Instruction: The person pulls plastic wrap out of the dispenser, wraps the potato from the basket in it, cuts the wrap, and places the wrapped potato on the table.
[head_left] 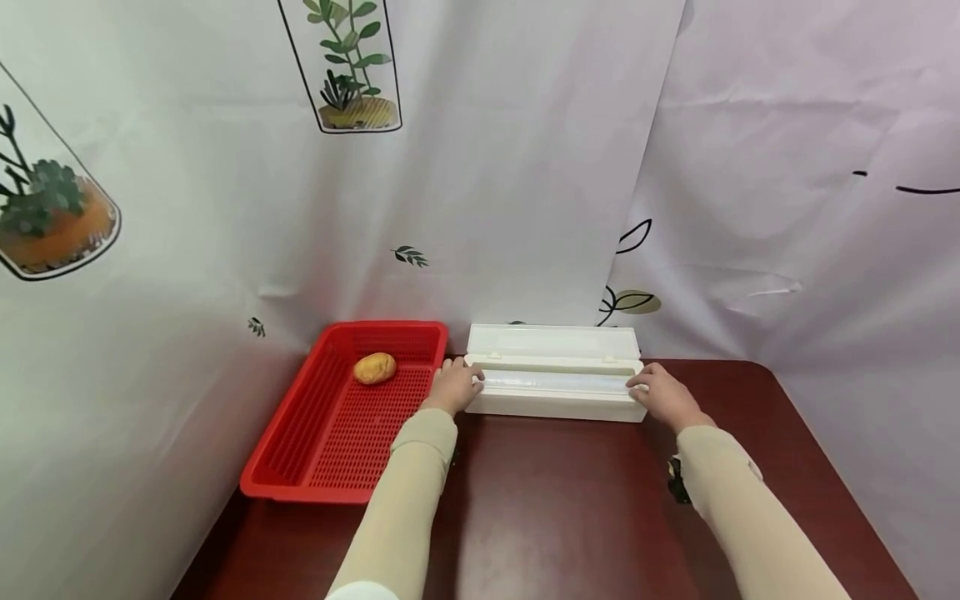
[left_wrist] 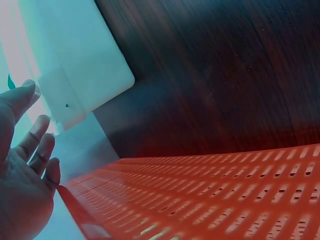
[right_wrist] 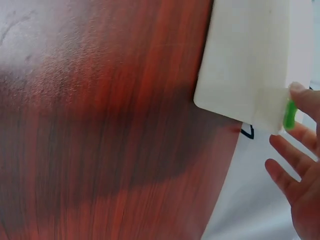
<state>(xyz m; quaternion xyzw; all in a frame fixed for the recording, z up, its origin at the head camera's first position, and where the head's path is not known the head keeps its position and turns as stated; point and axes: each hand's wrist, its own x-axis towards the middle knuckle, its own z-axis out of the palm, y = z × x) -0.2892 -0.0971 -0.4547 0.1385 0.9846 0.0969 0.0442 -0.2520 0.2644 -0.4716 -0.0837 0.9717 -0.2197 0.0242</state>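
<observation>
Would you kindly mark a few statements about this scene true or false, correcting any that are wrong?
1. The lid of the white box stands open. True.
2. Both hands are at the same end of the white box. False: the left hand is at its left end, the right hand at its right end.
3. A potato-like item lies inside the red basket. True.
4. In the head view, the red basket is right of the white box. False: it is left of it.
</observation>
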